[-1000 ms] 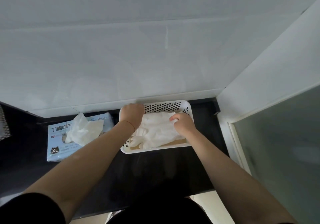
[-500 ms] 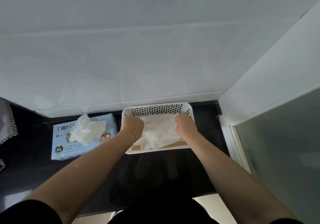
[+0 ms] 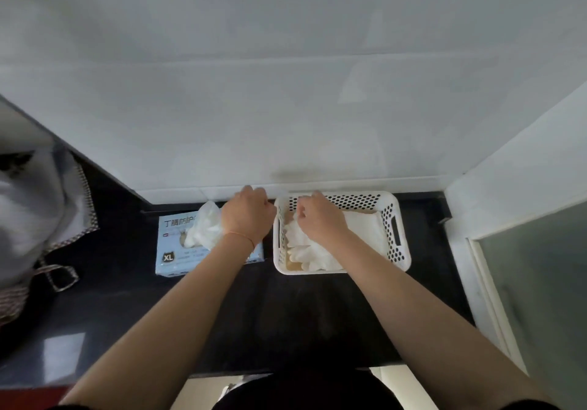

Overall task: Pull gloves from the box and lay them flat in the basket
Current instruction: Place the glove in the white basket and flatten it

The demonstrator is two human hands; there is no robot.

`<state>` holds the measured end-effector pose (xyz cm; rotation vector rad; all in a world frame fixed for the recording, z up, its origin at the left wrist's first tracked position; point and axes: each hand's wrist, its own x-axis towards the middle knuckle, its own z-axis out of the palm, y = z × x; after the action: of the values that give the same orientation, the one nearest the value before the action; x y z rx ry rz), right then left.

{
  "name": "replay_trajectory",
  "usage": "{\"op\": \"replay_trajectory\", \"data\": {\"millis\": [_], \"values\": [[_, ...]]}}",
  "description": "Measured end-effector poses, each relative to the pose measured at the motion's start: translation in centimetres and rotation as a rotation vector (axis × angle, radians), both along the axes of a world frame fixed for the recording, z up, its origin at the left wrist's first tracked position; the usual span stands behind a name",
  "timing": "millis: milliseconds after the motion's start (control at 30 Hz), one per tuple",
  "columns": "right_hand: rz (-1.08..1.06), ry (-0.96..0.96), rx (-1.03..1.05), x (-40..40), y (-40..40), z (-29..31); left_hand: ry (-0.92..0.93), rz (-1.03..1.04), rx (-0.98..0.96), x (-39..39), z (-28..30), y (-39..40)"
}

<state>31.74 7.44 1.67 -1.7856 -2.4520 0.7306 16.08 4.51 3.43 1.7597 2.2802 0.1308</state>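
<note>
Both forearms cross the dark bench [image 3: 127,308], its near edge bare. The box [image 3: 178,250] lies left of the basket [image 3: 401,244], just apart, partly hidden by the left hand [image 3: 246,216], whose grip is curled (on what, I cannot tell) beside a glove [image 3: 203,228] sticking up. The right hand [image 3: 320,219] pinches the gloves [image 3: 313,255] lying in the basket against the wall [image 3: 286,92].

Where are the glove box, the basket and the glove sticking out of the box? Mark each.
glove box [image 3: 173,252], head view, blue top face.
basket [image 3: 394,228], head view, right perforated wall.
glove sticking out [image 3: 205,230], head view, crumpled middle.
</note>
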Motion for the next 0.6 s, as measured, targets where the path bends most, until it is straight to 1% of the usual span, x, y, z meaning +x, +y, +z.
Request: {"op": "replay_trajectory", "data": {"millis": [67, 133, 300, 400, 500, 533, 600], "values": [[0.000, 0.061, -0.005, -3.2, -0.8, 0.2, 0.064, 0.013, -0.070, -3.8, 0.2, -0.9], [-0.001, 0.076, -0.026, -5.5, -1.5, 0.0, 0.088, -0.001, -0.156, -6.6, 0.2, -1.7], [-0.010, 0.075, -0.030, -9.2, -3.2, 0.0, -0.013, 0.030, -0.156, -10.6, -0.3, -3.7], [-0.043, 0.099, -0.043, -9.9, -3.6, 0.4, -0.158, 0.050, -0.057, -11.5, -0.3, -4.1], [-0.091, 0.179, -0.047, -10.4, -3.5, 1.3, -0.306, 0.072, 0.154, -12.5, 0.9, -4.1], [-0.115, 0.234, -0.051, -10.6, -3.4, 1.9, -0.398, 0.089, 0.213, -12.8, 1.6, -4.0], [-0.180, 0.371, -0.058, -10.8, -3.4, 3.4, -0.656, 0.163, 0.259, -13.0, 3.3, -3.7]]}}
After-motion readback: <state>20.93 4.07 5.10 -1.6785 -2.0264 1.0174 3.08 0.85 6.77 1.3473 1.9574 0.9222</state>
